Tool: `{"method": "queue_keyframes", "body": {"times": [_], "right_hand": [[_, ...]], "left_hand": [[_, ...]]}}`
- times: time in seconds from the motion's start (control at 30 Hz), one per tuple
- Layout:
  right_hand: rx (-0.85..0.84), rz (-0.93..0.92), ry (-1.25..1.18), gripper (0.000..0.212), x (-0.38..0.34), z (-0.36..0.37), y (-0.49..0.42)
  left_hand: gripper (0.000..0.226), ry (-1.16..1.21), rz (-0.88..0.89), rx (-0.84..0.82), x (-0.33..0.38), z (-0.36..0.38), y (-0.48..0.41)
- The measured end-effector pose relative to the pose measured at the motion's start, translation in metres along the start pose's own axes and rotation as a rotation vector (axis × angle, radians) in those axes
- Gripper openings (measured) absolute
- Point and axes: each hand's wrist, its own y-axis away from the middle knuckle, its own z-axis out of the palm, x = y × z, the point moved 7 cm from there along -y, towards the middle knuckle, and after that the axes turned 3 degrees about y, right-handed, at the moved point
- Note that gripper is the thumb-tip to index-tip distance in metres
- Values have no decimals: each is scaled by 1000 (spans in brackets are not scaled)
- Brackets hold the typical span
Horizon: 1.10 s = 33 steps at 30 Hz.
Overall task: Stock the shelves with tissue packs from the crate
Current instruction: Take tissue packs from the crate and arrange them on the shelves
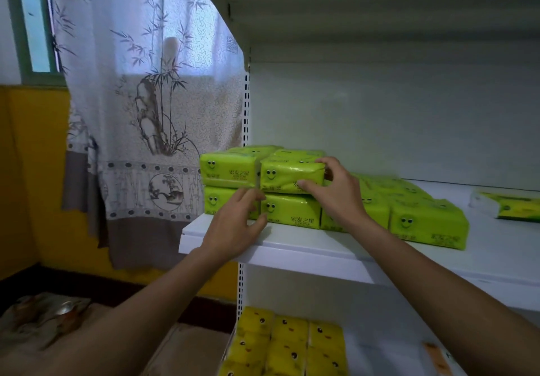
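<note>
Obs. The right hand is grasping the upper right green pack at its right end. The thumb is lying along the front face and the fingers are curling over the top. This pack is sitting in the second layer, on top of the lower green pack, at the left end of the middle shelf. It is touching the upper left pack beside it.

The left hand is holding nothing, its fingers relaxed and slightly spread in front of the bottom row, near the lower left pack. The fingers are blurring, so whether they touch the packs cannot be told.

Judgement: the gripped pack is slanting a little against its neighbour, so the right hand is probably squaring it into line. The left hand is likely waiting to steady the row beneath while the top one is nudged. The printed faces are all pointing outward, which suits a shop display.

Other: a single layer of green packs is running rightward, leaving room for a second layer there. A lone pack is lying apart at the far right. Yellow packs are filling the shelf below. The crate is not showing in view.
</note>
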Motion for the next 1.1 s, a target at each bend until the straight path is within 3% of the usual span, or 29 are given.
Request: {"method": "queue_keyframes", "body": {"times": [0.33, 0.6, 0.83, 1.1], "right_hand": [[-34, -38, 118, 59, 4, 13, -3], [20, -10, 105, 56, 5, -18, 6], [139, 79, 196, 57, 28, -120, 43], [428, 292, 363, 54, 82, -291, 139]], "left_hand": [[40, 45, -83, -38, -15, 8, 1], [47, 28, -25, -71, 3, 8, 9], [49, 98, 105, -149, 73, 46, 17], [47, 222, 501, -324, 225, 145, 63]]}}
